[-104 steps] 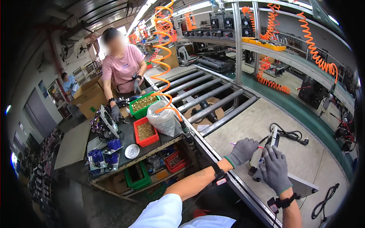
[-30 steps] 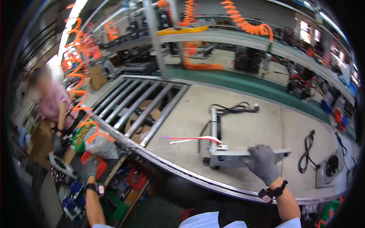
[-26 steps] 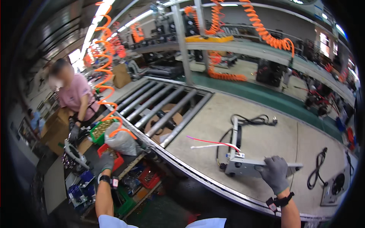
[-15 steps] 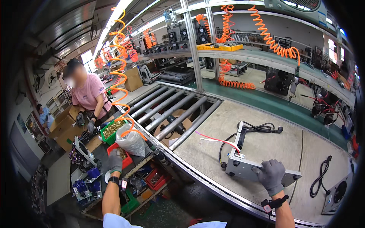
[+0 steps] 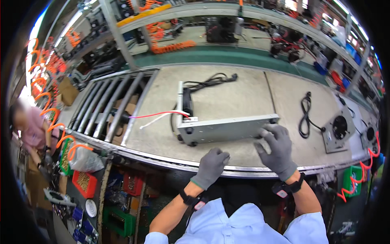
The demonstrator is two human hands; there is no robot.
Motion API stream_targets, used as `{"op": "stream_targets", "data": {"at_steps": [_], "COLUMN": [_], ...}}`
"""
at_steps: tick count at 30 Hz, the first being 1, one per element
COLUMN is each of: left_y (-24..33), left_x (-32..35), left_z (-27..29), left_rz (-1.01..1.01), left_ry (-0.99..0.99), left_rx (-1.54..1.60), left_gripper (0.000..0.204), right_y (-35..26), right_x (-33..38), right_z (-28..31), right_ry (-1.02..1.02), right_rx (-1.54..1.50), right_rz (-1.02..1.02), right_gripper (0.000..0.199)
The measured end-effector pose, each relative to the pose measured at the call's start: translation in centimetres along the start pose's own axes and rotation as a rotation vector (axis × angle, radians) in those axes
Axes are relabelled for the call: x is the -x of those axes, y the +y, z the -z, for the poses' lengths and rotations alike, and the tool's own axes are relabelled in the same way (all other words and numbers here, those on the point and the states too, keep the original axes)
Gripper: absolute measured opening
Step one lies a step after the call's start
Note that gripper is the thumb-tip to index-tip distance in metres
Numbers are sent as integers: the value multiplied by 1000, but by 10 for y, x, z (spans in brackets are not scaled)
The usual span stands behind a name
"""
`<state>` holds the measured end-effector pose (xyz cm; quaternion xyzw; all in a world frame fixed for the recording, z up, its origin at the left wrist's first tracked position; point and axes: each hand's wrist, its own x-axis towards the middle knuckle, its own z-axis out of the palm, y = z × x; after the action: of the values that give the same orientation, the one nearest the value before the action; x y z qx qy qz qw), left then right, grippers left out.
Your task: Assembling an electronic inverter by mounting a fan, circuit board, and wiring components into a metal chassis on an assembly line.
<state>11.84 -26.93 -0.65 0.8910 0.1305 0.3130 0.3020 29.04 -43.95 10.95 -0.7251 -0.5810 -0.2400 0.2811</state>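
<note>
Your gloved left hand [image 5: 211,167] hovers by the front edge of the workbench [image 5: 231,97], fingers curled; whether they pinch anything cannot be told. Your gloved right hand [image 5: 278,150], half open with thumb apart, grips nothing visible at the right end of a gray metal frame [image 5: 231,131]; contact there is unclear. The frame sits on the workbench just beyond your hands, its red wire [image 5: 156,114] trailing left. Behind lies a black power cord [image 5: 203,85]; farther back runs a shelf [image 5: 203,14].
</note>
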Motion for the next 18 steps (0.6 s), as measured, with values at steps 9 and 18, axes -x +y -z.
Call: {"op": "stream_targets", "data": {"at_steps": [9, 18], "left_y": [-11, -11], "left_x": [-20, -1], "left_z": [-34, 5], "left_rz": [-104, 26], "left_ry": [-156, -79], "left_rx": [-189, -123], "left_gripper": [20, 36], "right_y": [137, 193], "right_x": [191, 290], "right_z": [161, 186], "right_ry": [-819, -949], "right_rx": [737, 384], "right_rz": [-934, -1295], "right_gripper": [45, 53]}}
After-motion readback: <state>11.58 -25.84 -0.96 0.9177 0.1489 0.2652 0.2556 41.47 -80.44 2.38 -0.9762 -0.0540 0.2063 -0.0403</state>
